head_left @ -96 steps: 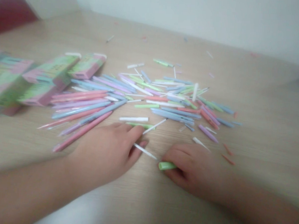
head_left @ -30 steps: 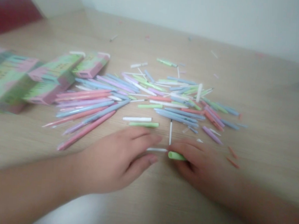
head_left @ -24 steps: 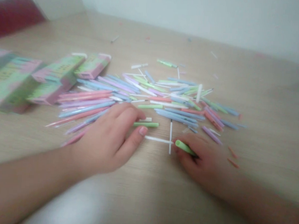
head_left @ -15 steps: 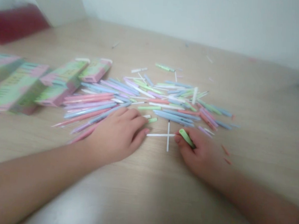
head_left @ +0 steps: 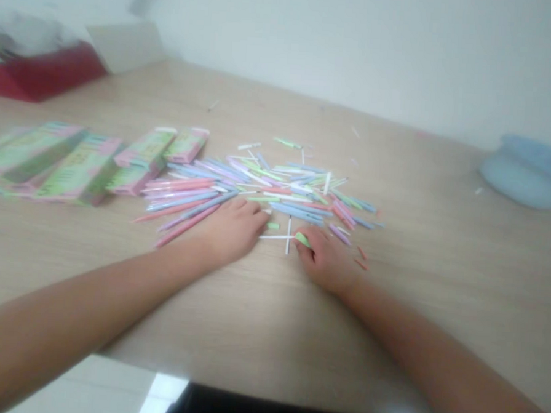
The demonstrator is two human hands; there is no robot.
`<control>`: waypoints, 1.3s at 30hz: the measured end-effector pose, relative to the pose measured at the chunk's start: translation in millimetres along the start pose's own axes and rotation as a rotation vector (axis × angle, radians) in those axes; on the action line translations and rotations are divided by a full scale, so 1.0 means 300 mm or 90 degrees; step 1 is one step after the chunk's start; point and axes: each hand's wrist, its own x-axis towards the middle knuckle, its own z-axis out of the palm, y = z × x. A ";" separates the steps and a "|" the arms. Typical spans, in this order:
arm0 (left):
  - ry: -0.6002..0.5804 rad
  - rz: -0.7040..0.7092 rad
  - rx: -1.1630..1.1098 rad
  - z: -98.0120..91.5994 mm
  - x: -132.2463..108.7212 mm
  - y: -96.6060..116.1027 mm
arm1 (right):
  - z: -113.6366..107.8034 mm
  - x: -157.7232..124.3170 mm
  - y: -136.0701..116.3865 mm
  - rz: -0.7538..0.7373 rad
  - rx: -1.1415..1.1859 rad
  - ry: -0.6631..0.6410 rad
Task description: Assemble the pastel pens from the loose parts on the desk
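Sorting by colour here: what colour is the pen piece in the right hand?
Light green pen piece, held in the right hand; head view, the only one.

Box (head_left: 78, 171) print perhaps too blurred

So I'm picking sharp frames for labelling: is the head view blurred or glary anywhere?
Head view: soft all over, the pile of pastel plastic pen parts smeared; pale glare along the light wooden table near edge; left hand and right hand lack crisp outlines.
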 end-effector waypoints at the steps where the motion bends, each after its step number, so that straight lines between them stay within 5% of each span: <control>1: 0.004 0.000 -0.005 0.004 0.004 -0.001 | 0.000 -0.004 0.002 0.011 0.006 0.014; 12: 0.023 0.033 -0.169 0.045 0.021 -0.053 | 0.011 -0.122 0.060 0.232 0.061 0.254; 33: -0.055 0.054 -0.286 0.000 -0.026 -0.049 | -0.022 -0.143 0.031 0.217 0.034 0.200; 39: -0.087 0.101 -0.263 -0.003 -0.030 -0.023 | -0.011 -0.135 -0.006 0.140 0.029 0.171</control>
